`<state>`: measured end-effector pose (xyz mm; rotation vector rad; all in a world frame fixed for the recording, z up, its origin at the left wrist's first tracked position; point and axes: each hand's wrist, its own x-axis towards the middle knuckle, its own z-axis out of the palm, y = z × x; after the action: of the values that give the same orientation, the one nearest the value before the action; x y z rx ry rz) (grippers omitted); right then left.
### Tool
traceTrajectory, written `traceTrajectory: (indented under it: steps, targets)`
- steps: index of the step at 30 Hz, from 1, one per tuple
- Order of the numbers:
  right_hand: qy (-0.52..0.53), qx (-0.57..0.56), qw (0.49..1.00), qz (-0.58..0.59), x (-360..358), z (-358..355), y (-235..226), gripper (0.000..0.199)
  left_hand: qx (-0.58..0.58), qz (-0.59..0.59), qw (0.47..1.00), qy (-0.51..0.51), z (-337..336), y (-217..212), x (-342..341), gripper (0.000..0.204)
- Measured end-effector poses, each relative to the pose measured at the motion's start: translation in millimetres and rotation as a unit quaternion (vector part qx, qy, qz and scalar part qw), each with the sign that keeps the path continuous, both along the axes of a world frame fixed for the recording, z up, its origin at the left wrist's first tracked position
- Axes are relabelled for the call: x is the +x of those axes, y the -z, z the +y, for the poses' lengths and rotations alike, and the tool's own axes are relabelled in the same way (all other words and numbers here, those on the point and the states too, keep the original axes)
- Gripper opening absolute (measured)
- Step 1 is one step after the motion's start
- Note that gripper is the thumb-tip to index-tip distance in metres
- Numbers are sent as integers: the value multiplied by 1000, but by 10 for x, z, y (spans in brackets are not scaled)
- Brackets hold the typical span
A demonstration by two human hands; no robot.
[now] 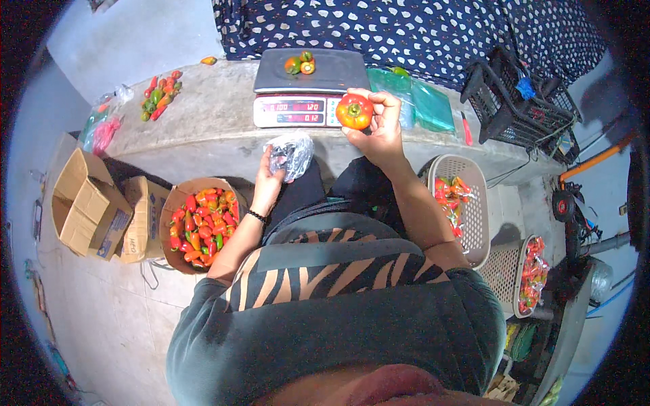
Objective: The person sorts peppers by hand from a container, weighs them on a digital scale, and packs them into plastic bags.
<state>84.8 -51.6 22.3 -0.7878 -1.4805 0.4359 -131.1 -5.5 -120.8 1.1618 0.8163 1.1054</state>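
In my right hand (383, 139) I hold up a red and orange bell pepper (354, 111), fingers around its sides and its green stem showing. It is in front of the right end of the digital scale (338, 76). A few green and orange peppers (292, 65) rest together on the scale's dark platform, and its red display is lit. Lower and to the left, my left hand (268, 177) is closed on a clear plastic bag (292, 155). The bag is crumpled, and glare hides whether anything is inside.
The concrete counter (203, 115) carries a pile of small peppers (161, 96) at left, green plastic bags (433, 107) and a red-handled knife (467, 128) at right. Black crates (501, 101) stand beyond. Below are a box of red peppers (203, 227), cardboard boxes (84, 196) and beige baskets (479, 203).
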Motion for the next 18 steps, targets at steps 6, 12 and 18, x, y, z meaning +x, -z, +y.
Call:
traceTrajectory:
  steps: [6,12,18]
  targets:
    - [-167,-208,885,382,-39,163,81,36,25,44,999,-9,62,145,-81,68]
    - [-240,-381,814,366,-340,764,334,45,83,161,983,16,-41,-79,13,66]
    - [-120,-370,900,-196,-1350,1999,743,83,244,296,923,12,-43,-71,38,67]
